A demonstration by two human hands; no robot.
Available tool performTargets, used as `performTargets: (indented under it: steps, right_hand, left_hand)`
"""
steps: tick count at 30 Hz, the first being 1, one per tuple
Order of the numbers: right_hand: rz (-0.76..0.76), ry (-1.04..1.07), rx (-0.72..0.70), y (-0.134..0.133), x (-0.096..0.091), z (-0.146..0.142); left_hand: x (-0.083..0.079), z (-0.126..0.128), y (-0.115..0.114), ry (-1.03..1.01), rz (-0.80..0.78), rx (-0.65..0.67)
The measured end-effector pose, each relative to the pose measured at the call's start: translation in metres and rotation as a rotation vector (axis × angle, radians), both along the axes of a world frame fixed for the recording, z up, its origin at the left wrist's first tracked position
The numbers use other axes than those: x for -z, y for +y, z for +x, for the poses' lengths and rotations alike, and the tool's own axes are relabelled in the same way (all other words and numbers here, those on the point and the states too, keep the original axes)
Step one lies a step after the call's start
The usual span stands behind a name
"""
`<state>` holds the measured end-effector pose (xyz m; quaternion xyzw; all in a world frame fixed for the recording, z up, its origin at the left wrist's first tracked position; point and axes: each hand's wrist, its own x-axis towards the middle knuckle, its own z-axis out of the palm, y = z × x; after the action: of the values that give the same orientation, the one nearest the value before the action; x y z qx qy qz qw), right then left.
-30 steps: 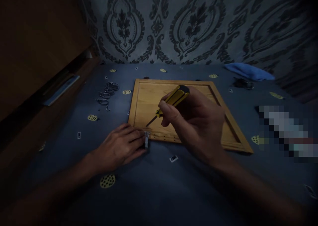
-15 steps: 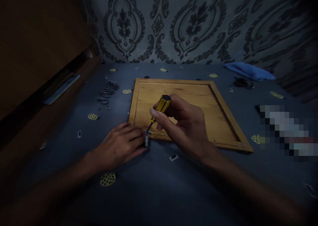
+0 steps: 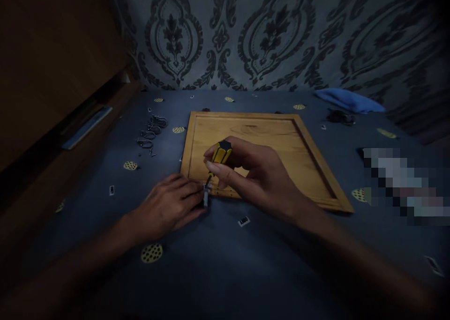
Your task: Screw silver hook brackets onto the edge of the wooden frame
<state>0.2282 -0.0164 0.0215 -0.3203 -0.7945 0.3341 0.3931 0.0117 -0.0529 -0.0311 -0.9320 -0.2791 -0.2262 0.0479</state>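
A wooden panel with a raised frame [image 3: 242, 115] lies flat on the blue patterned cloth. At its near left edge sits a small metal hinge [image 3: 206, 197]. My left hand [image 3: 172, 200] has its fingers pressed together and holds the hinge against the panel; the fingertips partly cover it. In my right hand [image 3: 263, 182] is a yellow and black screwdriver [image 3: 221, 153], gripped by the handle between thumb and fingers. The screwdriver leans slightly, its shaft pointing down to the hinge. Whether the tip sits in a screw is too small to tell.
Several looped metal pieces [image 3: 153, 130] lie left of the panel. A blue cloth [image 3: 348, 100] and a dark object [image 3: 341, 117] are at the back right. Nearer right lies a pixelated object [image 3: 404, 184]. Wooden furniture [image 3: 63, 53] borders the left, and a patterned wall the back.
My right hand has shifted slightly left and rolled, and the screwdriver handle is lower and more upright. The left hand still holds the hinge. The view has moved a little.
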Motion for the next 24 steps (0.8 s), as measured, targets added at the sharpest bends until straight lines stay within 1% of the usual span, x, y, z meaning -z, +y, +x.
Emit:
performTargets:
  steps: [3,6,10,12,16,18,20,24]
  right_hand:
    - [-0.048,0.011,-0.056,0.001,-0.002,0.002]
    - [-0.065,0.012,-0.059,0.003,-0.003,0.003]
    - [-0.048,-0.003,-0.062,0.005,-0.003,0.005]
    - [-0.070,-0.003,-0.109,0.006,-0.004,0.007]
    - [-0.185,0.011,-0.271,0.009,-0.012,0.010]
    - [-0.202,0.014,-0.302,0.010,-0.015,0.009]
    - [-0.205,0.024,-0.283,0.008,-0.014,0.005]
    - [-0.248,0.171,-0.142,0.004,-0.003,-0.008]
  left_hand:
    - [0.000,-0.001,0.000,0.012,-0.010,-0.003]
    - [0.001,-0.001,0.000,0.026,-0.031,-0.009]
    - [0.001,-0.001,0.000,0.006,-0.029,-0.010]
    - [0.002,0.000,0.000,-0.006,-0.023,-0.002]
    - [0.001,0.000,0.001,-0.016,-0.020,-0.001]
    - [0.001,0.001,0.001,-0.024,-0.006,0.004]
    - [0.001,0.002,0.001,-0.039,0.014,0.012]
    - [0.001,0.003,0.001,-0.047,0.032,-0.002]
